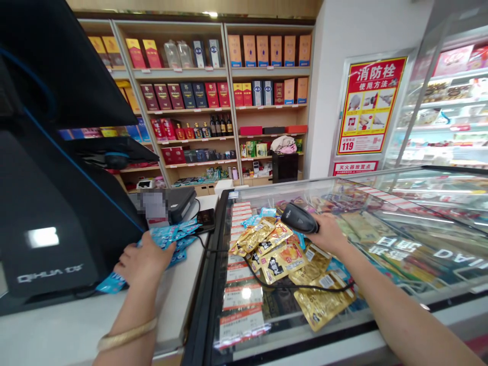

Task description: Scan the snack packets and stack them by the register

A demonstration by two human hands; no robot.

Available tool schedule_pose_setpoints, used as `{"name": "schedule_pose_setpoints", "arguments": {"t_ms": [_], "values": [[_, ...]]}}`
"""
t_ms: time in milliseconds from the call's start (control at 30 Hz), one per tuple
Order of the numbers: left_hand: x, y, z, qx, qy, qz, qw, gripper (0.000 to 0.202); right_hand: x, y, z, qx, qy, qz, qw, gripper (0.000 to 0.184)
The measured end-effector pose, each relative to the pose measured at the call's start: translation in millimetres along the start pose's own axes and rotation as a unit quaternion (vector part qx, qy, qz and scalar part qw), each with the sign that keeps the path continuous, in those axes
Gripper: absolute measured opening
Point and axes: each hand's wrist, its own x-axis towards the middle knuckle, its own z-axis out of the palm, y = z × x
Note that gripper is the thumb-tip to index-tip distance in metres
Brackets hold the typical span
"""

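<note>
On the white counter my left hand (pixel 143 262) is curled over several small blue packets (pixel 173 231), its fingers bent around them. One more blue packet (pixel 112 283) sticks out under its fingers. My right hand (pixel 330 235) grips the handle of a black barcode scanner (pixel 299 218), whose head points left above a heap of packets. Shiny gold snack packets (pixel 284 262) make up most of this heap, lying on the glass top of a freezer. A few blue packets (pixel 251 219) show at its back edge. The scanner's black cable (pixel 301 287) runs across the gold packets.
To my left a black checkout terminal (pixel 57 213) rises over the counter (pixel 179 290). Behind the blue packets are a black boxy device (pixel 181 202) and a phone (pixel 206 220). The freezer's glass lid (pixel 381 218) extends right. Shelves of boxed bottles (pixel 186 96) line the back wall.
</note>
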Motion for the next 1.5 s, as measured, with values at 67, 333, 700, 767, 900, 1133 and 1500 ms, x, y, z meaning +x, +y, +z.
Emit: {"name": "schedule_pose_setpoints", "arguments": {"t_ms": [67,333,700,767,900,1133,1500], "values": [[-1,2,-0.2,0.029,-0.009,-0.008,0.999,0.059,0,0,1,0.001,-0.003,0.002,1.0,0.018],[-14,31,1.5,-0.006,-0.014,0.202,0.979,0.096,1,-4,1,0.041,0.007,-0.012,0.999,0.021],[-41,46,35.9,-0.111,-0.185,0.43,0.877,0.1,-6,-48,-6,0.139,-0.016,-0.146,0.979,0.026],[-42,46,39.5,-0.109,-0.207,0.434,0.87,0.098,-7,-52,-6,0.14,-0.024,-0.154,0.978,0.029],[-44,48,41.4,-0.1,-0.216,0.457,0.857,0.09,-7,-58,-8,0.129,-0.045,-0.159,0.978,0.026],[-45,51,36.8,-0.115,-0.19,0.473,0.853,0.083,-8,-67,-7,0.143,-0.06,-0.151,0.976,0.014],[-45,53,36.0,-0.105,-0.194,0.466,0.857,0.09,-8,-71,-4,0.147,-0.077,-0.144,0.975,0.015]]}}
